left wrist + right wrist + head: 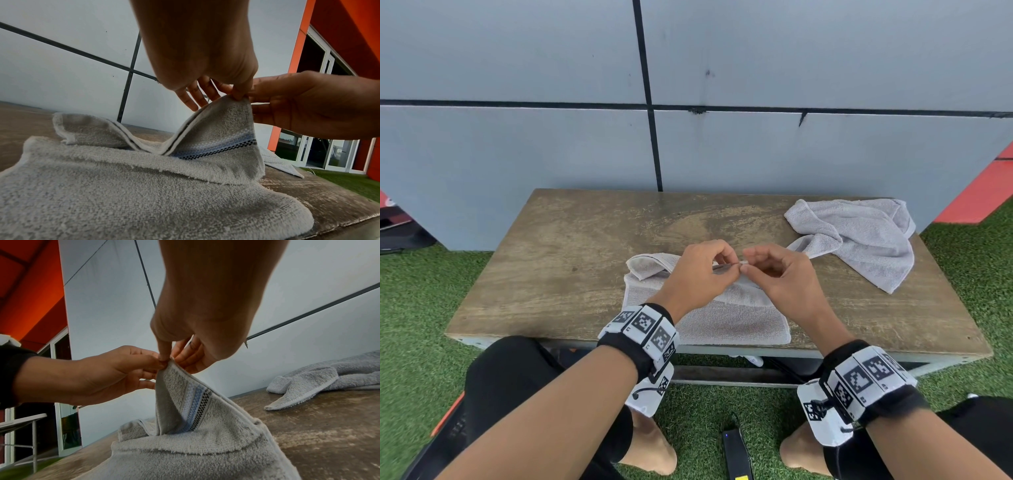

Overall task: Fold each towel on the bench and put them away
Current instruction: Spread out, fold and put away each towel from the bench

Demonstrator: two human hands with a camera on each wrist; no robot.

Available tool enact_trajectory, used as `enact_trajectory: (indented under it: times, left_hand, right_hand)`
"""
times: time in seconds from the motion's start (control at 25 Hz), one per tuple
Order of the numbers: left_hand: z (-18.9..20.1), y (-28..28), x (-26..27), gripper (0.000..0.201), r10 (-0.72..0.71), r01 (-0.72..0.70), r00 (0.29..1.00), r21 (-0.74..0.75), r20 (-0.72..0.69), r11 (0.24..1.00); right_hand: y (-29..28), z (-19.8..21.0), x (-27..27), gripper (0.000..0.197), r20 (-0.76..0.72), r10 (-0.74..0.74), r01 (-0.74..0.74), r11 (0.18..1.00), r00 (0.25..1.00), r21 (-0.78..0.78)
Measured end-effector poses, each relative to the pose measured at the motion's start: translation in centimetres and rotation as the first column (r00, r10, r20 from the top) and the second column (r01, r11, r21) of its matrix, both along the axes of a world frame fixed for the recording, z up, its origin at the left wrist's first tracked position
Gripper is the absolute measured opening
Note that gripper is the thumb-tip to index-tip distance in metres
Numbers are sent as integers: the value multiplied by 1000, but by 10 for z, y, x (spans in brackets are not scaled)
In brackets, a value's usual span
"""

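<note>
Worn wooden bench (571, 260) against a grey panelled wall. Near-edge towel (736, 322) lies on it, one corner lifted, pinched by left hand (698, 274) and right hand (780, 274) together. Second towel (859, 236) crumpled at far right corner.

I see even, soft daylight in the head view; no hard shadows on the bench (585, 240), no glare. Straight wall seams bow toward the frame edges. Both wrist views run dimmer and grainy, hands backlit and dark against the pale wall; lower left of each smears.
</note>
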State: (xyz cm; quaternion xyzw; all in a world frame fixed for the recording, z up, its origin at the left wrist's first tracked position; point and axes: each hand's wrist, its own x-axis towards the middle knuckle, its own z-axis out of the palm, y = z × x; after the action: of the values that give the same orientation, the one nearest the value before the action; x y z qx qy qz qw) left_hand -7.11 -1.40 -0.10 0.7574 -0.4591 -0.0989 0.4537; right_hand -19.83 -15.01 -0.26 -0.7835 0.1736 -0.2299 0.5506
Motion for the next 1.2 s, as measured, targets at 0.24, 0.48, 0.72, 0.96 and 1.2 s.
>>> enact_trajectory:
  times: [0.24, 0.48, 0.72, 0.96, 1.2]
  left_hand:
    - [3, 1, 0, 2, -24, 24, 999, 9, -21, 1000]
    - [4, 1, 0, 1, -40, 40, 999, -1, -20, 999]
    - [-7, 6, 9, 10, -83, 82, 996, 21, 37, 996]
    - [-15, 30, 35, 13, -56, 51, 998, 116, 39, 992]
    - [-15, 60, 63, 19, -41, 3, 988, 247, 149, 969]
  right_hand:
    - [-1, 3, 3, 22, -25, 11, -11, 1000, 1000, -6]
    - [-2, 3, 3, 16, -24, 37, -38, 998, 999, -42]
    - [-1, 10, 3, 16, 13, 36, -35, 998, 999, -55]
    - [-13, 22, -4, 16, 83, -15, 18, 999, 996, -34]
    - [-22, 22, -7, 15, 93, -91, 93, 996, 991, -16]
